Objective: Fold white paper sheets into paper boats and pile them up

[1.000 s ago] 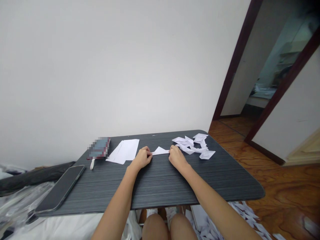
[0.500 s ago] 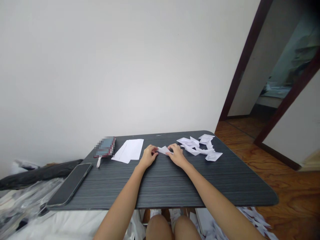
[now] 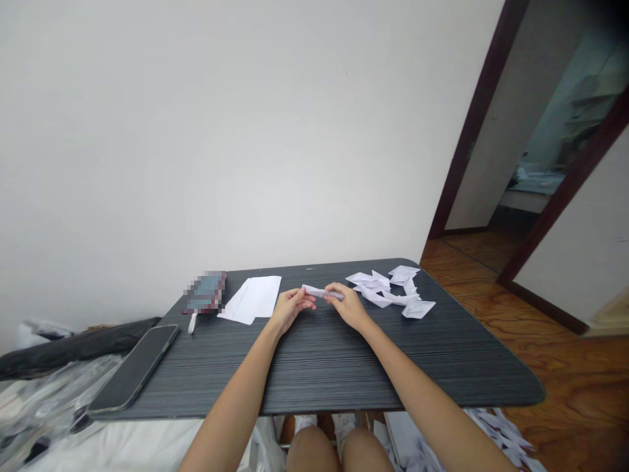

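Observation:
Between my two hands is a piece of folded white paper (image 3: 318,292), narrow and seen nearly edge-on, held just above the table. My left hand (image 3: 293,307) pinches its left end between thumb and fingers. At the other end, my right hand (image 3: 344,303) grips the paper, its fingers hiding part of it. Several folded paper boats (image 3: 376,288) lie in a loose group to the right of my right hand. Flat white paper sheets (image 3: 255,298) overlap each other to the left of my left hand.
The dark table (image 3: 334,373) stands against a white wall. A phone (image 3: 137,367) lies at its left edge, and a blurred-out item (image 3: 206,292) with a white strap (image 3: 192,322) sits behind it. More folded papers (image 3: 501,436) are below the table at right.
The folded paper has turned from a wider pointed shape to a narrow strip and is tipped up. My left fingers have opened out somewhat while still pinching its end.

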